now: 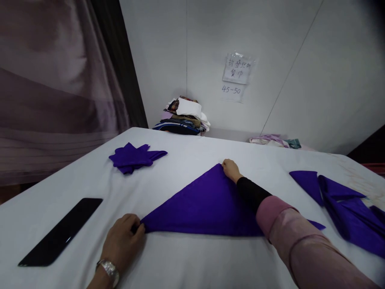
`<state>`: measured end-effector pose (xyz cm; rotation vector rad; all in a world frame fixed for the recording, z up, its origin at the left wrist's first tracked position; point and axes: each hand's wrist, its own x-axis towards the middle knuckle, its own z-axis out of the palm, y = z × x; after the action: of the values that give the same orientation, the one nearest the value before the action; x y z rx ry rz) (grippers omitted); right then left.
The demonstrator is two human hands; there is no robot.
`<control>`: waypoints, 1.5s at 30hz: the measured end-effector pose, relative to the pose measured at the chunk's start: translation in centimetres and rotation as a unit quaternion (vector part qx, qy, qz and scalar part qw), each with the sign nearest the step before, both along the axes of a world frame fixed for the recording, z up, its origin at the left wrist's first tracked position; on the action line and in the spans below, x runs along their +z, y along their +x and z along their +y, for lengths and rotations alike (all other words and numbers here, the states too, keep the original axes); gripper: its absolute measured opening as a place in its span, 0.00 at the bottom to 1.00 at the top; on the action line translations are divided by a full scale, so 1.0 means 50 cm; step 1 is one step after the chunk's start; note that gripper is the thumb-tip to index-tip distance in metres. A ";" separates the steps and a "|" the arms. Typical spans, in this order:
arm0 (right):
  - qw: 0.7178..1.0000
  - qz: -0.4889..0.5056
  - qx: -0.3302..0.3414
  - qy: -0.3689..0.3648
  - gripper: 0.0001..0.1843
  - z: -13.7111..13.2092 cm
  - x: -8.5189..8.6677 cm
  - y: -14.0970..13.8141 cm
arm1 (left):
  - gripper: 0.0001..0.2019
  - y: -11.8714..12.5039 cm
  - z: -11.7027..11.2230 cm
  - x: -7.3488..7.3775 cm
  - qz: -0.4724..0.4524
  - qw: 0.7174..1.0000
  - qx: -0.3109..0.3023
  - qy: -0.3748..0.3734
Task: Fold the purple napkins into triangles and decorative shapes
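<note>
Head view: the left hand [124,239] and right hand [231,170] pinch two corners of a purple triangular fabric napkin [201,208], lower centre of the frame; even tension should keep its edges aligned.

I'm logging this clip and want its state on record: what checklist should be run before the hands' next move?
1. Left hand grips the left corner of the purple triangular cloth: ok.
2. Right hand at the cloth's top corner: ok.
3. Visible part of the cloth lying flat: ok.
4. Cloth smooth beneath the pink sleeve: cannot tell, covered.
5. Black flat slab apart from the cloth: ok.
</note>
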<state>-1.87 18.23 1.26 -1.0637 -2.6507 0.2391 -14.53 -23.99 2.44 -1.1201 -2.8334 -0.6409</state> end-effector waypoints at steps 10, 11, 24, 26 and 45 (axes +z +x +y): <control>0.999 -0.012 0.035 0.021 0.12 -0.017 0.012 0.005 | 0.09 0.002 0.005 0.006 -0.013 1.000 0.014 -0.015; 0.998 -0.010 0.050 0.023 0.13 -0.028 0.015 0.007 | 0.09 0.002 0.005 0.006 -0.013 1.000 0.014 -0.016; 0.976 -0.096 0.188 -0.052 0.43 -0.134 -0.016 0.006 | 0.10 -0.005 0.000 -0.007 -0.022 1.000 0.014 -0.005; 0.977 -0.099 0.184 -0.049 0.44 -0.124 -0.015 0.007 | 0.10 -0.006 -0.001 -0.010 -0.021 1.000 0.012 -0.001; 0.889 -0.093 0.437 -0.098 0.43 -0.343 0.025 0.017 | 0.10 0.001 0.005 -0.014 0.006 0.999 0.040 0.006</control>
<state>-1.03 1.08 2.52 0.1694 -3.1502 0.6080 -14.46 -23.72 1.72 -1.0004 -2.8429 -0.6432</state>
